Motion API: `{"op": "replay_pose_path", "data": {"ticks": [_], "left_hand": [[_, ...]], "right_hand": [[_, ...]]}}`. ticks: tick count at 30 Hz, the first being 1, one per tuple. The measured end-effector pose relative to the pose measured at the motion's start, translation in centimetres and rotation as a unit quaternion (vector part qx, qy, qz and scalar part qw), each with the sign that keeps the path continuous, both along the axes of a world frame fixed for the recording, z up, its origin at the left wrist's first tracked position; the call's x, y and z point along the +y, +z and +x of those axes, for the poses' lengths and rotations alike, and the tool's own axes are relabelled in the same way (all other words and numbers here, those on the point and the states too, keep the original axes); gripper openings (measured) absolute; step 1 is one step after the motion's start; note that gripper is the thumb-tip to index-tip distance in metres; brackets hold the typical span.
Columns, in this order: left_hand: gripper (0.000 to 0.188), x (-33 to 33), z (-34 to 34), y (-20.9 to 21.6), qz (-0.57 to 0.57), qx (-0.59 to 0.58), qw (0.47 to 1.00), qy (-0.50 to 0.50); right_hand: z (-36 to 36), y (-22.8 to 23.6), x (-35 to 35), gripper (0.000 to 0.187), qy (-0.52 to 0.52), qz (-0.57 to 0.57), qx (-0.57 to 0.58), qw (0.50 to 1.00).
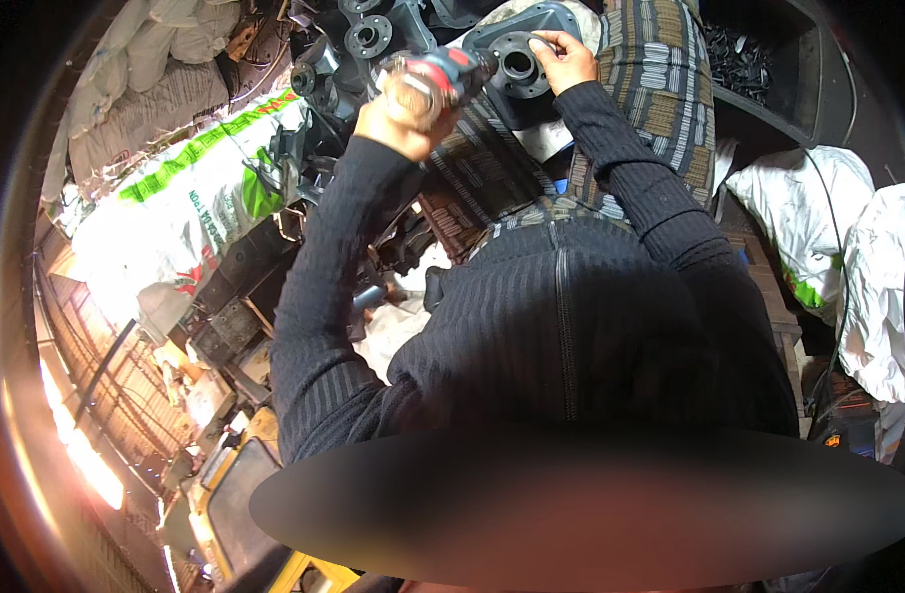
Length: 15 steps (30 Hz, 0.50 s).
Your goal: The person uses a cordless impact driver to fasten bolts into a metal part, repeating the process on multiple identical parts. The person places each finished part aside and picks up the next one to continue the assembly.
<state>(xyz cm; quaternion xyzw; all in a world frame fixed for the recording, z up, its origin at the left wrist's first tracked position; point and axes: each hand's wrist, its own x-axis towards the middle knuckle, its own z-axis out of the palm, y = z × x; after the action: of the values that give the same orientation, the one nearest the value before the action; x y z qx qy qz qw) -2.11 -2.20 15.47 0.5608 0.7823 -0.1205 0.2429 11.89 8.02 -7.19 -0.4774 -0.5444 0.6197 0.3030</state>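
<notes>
My left hand [405, 117] is wrapped round a red and grey power drill [451, 75], slightly smeared by motion. The drill's nose points right, toward a black flanged part [518, 87] with a round centre hole and small holes round its rim. Whether the tip touches the part I cannot tell. My right hand [568, 63] grips the far right edge of that part, fingers curled and thumb on the flange face. The part rests by my patterned trouser leg [660, 89], above a dark brown printed carton or sack [487, 168].
More black flanged parts [370, 38] are heaped at the far left. A large white and green sack [196, 208] lies to the left. At the far right stands a black bin [818, 89] holding small dark pieces. White sacks [803, 198] and a dark cable [836, 217] are at right.
</notes>
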Motion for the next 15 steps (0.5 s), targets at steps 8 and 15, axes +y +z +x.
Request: {"op": "replay_pose_path", "data": {"ticks": [8, 15], "left_hand": [[0.076, -11.7, 7.3, 1.2, 0.0, -0.114, 0.993, -0.018], [0.072, -16.8, 9.4, -1.0, 0.137, -0.077, 0.987, 0.019]], "right_hand": [[0.3, 0.2, 2.4, 0.022, 0.073, 0.018, -0.044, 0.996], [0.5, -3.4, 6.5, 0.033, 0.223, 0.247, -0.127, 0.934]]}}
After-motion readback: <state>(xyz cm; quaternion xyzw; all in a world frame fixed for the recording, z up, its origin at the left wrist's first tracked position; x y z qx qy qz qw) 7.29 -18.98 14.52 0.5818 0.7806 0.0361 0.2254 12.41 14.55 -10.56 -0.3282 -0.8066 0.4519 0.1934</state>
